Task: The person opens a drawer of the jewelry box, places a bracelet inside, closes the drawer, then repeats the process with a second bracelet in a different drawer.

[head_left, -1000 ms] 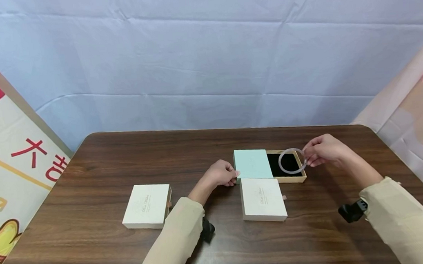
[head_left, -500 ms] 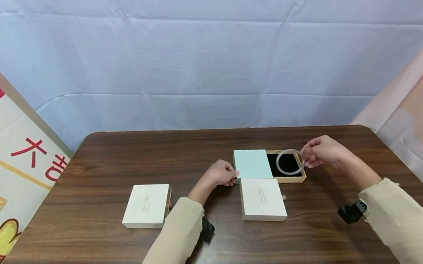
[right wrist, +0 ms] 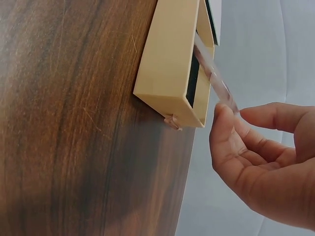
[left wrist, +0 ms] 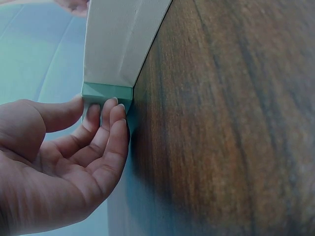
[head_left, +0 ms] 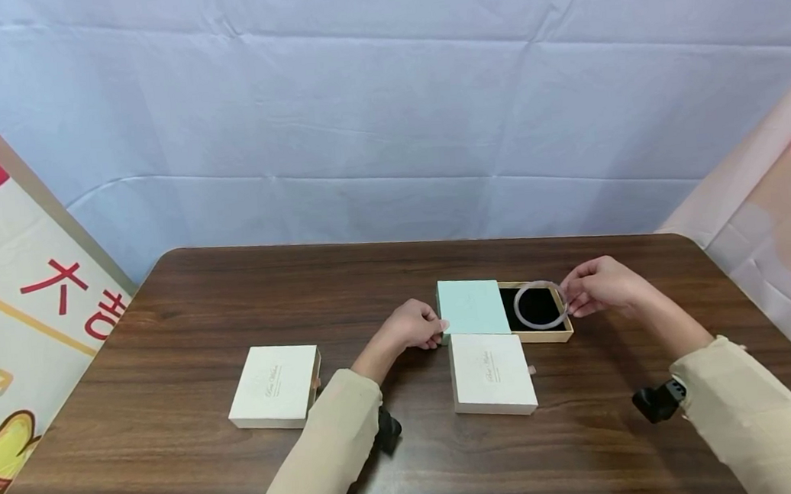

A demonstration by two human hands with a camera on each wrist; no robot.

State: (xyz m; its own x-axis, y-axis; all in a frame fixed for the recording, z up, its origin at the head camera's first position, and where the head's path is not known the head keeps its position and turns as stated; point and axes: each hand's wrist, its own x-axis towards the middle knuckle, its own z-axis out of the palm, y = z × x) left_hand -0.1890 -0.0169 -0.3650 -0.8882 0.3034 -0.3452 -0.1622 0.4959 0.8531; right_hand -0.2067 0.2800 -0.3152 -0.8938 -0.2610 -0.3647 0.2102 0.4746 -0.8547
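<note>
A pale translucent bangle (head_left: 518, 309) is pinched between the thumb and fingertips of my right hand (head_left: 599, 286). It tilts over the pulled-out drawer (head_left: 546, 337), which has a cream rim and black lining. In the right wrist view the bangle's far edge (right wrist: 212, 73) dips inside the drawer walls. The drawer juts from the right side of a mint-green box (head_left: 471, 305). At that box's near left corner, my left hand (head_left: 411, 325) holds on with its thumb at the top edge and curled fingers along the side, as the left wrist view shows.
One white box (head_left: 492, 374) with a ribbon tab lies right in front of the mint-green box. Another white box (head_left: 274, 385) sits farther left on the brown wooden table (head_left: 176, 461). Pale cloth (head_left: 386, 110) hangs behind the table, with printed banners (head_left: 22, 327) at the sides.
My right hand has moved slightly left and down, bringing the bangle farther over the drawer. My left hand and the boxes have stayed in place.
</note>
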